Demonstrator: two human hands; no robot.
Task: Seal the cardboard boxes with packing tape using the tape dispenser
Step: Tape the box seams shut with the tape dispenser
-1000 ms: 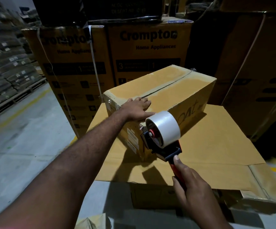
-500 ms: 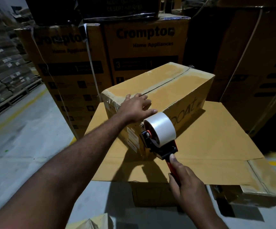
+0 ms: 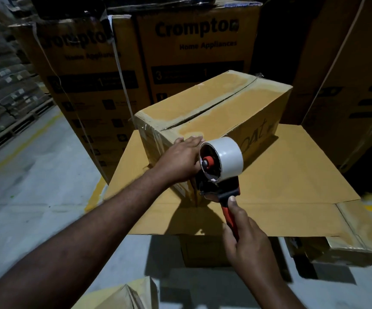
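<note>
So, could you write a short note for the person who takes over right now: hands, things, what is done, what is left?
Left hand: open, pressing flat on the near top edge of the box.
Right hand: holds the tape dispenser by its red handle, head at the box's near end face.
Box lies on a flat cardboard sheet.
Done: dispenser placed at the start.
Left: run tape along the open top seam, cut, press down.

Box [image 3: 214, 112] on cardboard sheet [image 3: 292, 186]
</note>
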